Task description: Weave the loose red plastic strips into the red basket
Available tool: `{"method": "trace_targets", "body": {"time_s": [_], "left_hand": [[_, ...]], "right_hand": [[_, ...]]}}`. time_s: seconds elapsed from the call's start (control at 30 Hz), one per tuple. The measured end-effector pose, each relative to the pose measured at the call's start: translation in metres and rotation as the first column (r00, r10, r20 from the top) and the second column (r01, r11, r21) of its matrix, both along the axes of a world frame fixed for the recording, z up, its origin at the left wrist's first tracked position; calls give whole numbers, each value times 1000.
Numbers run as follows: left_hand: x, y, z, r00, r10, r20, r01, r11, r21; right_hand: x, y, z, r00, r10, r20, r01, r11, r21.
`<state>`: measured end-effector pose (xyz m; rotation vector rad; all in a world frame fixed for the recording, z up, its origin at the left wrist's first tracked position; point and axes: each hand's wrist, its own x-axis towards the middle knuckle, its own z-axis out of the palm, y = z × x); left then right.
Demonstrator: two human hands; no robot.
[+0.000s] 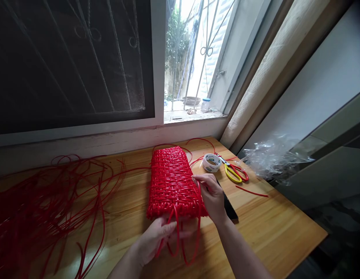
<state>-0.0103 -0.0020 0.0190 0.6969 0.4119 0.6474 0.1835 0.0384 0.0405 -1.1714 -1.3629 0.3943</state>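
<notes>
Head view — basket (171, 180) touching right hand (213, 198)

Glossy red plastic woven basket (171, 182); varnished wood table (270, 228).

Left hand (156, 236), right hand (213, 195) bare; forearms (240, 252) bare to frame edge; fingers slim, nails short.
</notes>
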Motion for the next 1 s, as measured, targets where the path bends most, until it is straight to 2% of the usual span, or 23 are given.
{"method": "trace_targets", "body": {"time_s": [0.07, 0.1, 0.17, 0.23, 0.37, 0.5, 0.63, 0.8, 1.0], "left_hand": [[9, 2, 3, 987, 144, 66, -134, 982, -134], [13, 2, 4, 979, 185, 87, -164, 965, -203], [22, 2, 5, 968, 228, 107, -187, 935, -301], [29, 3, 7, 962, 256, 94, -210, 915, -344], [37, 4, 11, 940, 340, -20, -327, 885, -331], [37, 4, 10, 915, 401, -40, -392, 865, -314], [35, 4, 11, 907, 420, -20, -406, 862, -302], [32, 4, 15, 907, 420, -8, -405, 869, -286], [31, 4, 16, 903, 428, -43, -422, 863, -277]], "right_hand": [[-1, -10, 4, 995, -33, 89, 26, 996, 84], [-2, -16, 8, 992, -26, 124, 12, 994, 113], [-2, -28, 15, 987, 48, 151, -66, 991, 120], [0, -38, 21, 979, 121, 166, -141, 984, 113], [4, -52, 26, 966, 136, 221, -165, 979, 119], [7, -51, 25, 963, 108, 247, -145, 980, 136], [4, -47, 24, 960, 95, 262, -134, 982, 135], [0, -44, 24, 946, 137, 295, -182, 975, 128], [-2, -41, 18, 928, 210, 307, -224, 975, 11]]}}
